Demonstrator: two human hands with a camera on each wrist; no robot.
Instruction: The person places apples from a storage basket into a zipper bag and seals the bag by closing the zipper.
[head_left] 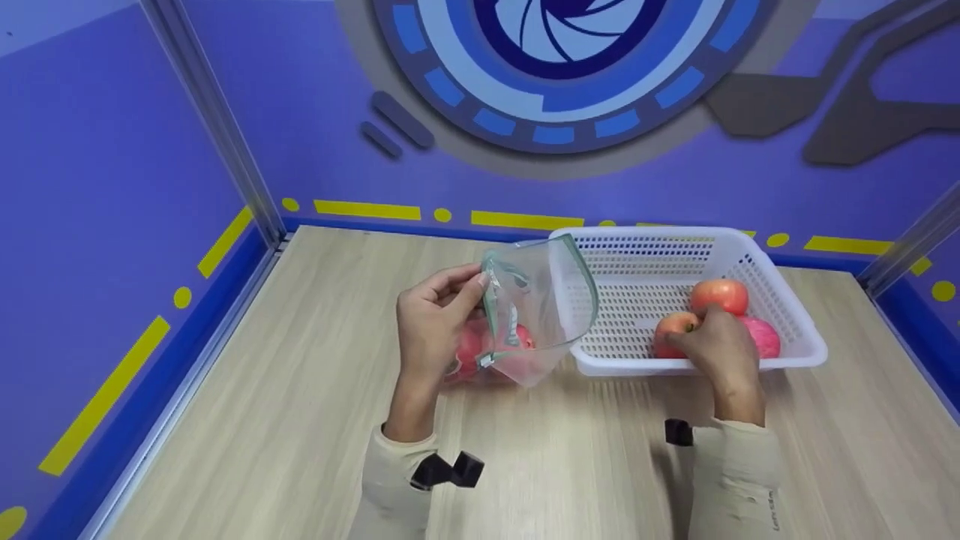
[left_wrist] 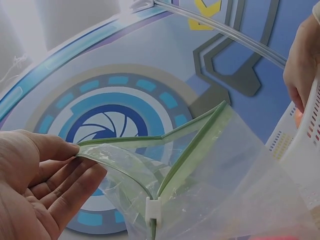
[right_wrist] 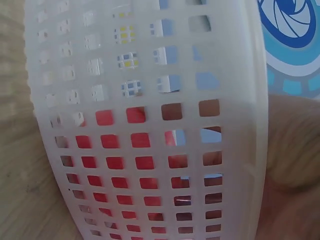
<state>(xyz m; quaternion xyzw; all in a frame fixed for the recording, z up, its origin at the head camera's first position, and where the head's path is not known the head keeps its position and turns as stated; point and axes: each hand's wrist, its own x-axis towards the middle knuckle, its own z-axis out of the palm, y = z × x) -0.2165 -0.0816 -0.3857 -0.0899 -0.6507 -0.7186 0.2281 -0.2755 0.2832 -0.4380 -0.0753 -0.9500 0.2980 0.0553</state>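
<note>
Left hand (head_left: 433, 319) pinches bag (head_left: 541, 307) rim, at 9 o'clock of basket (head_left: 622, 366); right hand (head_left: 724, 351) grips apple (head_left: 669, 330) at basket's 6 o'clock. Best hold bag wide, lift apple clear of basket.

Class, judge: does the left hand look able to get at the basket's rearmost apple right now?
Probably not: the left hand pinches the clear bag, which stands between it and the rearmost apple in the white basket.
</note>
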